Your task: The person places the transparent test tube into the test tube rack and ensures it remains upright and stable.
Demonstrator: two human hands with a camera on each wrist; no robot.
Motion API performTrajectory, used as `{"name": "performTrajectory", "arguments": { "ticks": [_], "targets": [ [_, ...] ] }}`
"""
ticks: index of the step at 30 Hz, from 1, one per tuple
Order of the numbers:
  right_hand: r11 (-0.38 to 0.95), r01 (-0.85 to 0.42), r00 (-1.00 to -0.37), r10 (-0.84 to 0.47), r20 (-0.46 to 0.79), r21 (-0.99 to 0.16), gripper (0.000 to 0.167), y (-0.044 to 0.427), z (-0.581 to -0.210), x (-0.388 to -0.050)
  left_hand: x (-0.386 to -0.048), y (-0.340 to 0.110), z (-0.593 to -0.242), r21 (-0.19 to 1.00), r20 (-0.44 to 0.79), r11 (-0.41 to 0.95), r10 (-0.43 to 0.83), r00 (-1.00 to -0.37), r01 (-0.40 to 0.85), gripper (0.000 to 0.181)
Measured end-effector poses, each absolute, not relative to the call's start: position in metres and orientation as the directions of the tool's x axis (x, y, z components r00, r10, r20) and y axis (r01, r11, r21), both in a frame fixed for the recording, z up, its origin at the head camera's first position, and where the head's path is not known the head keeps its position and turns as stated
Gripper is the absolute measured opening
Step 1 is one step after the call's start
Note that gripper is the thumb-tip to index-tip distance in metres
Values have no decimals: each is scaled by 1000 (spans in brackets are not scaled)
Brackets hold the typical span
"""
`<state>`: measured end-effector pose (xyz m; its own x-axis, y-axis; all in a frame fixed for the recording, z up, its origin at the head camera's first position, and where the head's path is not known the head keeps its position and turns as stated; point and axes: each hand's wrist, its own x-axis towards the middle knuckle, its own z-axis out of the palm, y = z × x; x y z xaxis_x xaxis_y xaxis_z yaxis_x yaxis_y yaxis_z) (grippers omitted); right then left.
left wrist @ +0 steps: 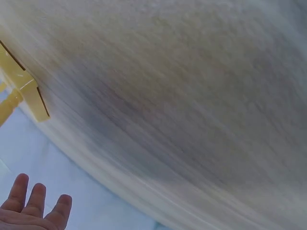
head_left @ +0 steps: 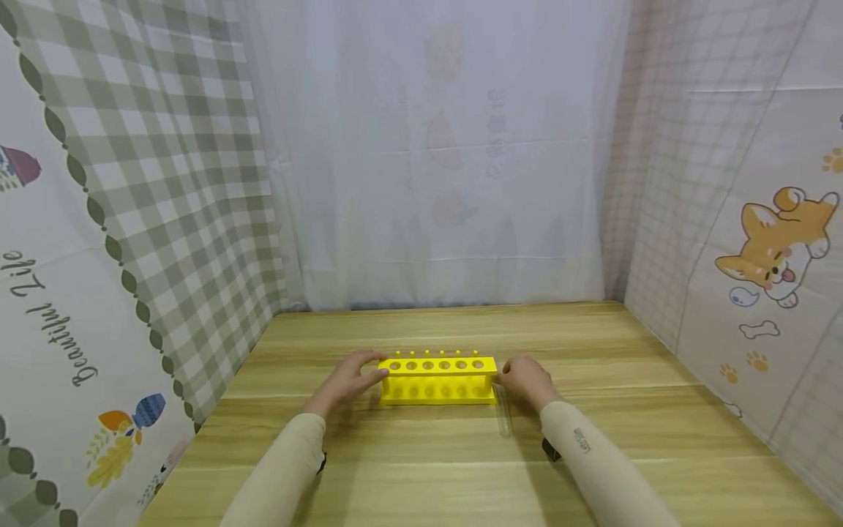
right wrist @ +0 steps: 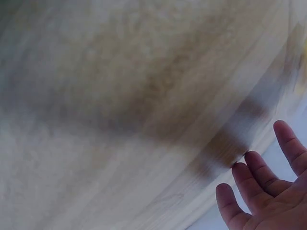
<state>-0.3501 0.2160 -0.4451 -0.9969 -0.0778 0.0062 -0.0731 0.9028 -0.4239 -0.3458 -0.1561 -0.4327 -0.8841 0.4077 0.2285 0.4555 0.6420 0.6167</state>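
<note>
A yellow test tube rack (head_left: 437,400) with a row of round holes stands upright on the table. At its left end my left hand (head_left: 345,379) grips the top plate between thumb and forefinger; the left wrist view shows the other fingers (left wrist: 36,196) spread off the rack. My right hand (head_left: 527,380) is beside the rack's right end, its fingers (right wrist: 254,182) loosely extended in the right wrist view; whether its thumb touches the rack is hidden. A clear glass tube (head_left: 503,417) lies on the table between that end and my right hand.
The wood-patterned table (head_left: 421,468) reaches back to a pale hanging curtain (head_left: 428,219). Patterned cloths hang on both sides, a green-checked one (head_left: 165,146) on the left and one with a cartoon dog (head_left: 784,249) on the right.
</note>
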Motion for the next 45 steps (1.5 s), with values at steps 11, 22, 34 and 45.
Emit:
{"name": "performTrajectory", "arguments": {
  "ticks": [11, 22, 34, 45],
  "targets": [
    [945, 56, -998, 40, -58, -321, 30, 226, -434, -347, -344, -155, -430, 639, 149, 673, 367, -918, 373, 46],
    [944, 90, -994, 66, -84, -318, 20, 246, -430, -341, -344, -146, -427, 643, 114, 681, 368, -923, 351, 46],
    [889, -19, -995, 28, 97, -458, 30, 258, -420, -351, -340, -147, -428, 677, 104, 665, 338, -935, 315, 46],
    [788, -153, -943, 63, 326, -596, 38, 242, -414, -352, -340, -153, -435, 692, 97, 658, 323, -941, 297, 47]
  ]
}}
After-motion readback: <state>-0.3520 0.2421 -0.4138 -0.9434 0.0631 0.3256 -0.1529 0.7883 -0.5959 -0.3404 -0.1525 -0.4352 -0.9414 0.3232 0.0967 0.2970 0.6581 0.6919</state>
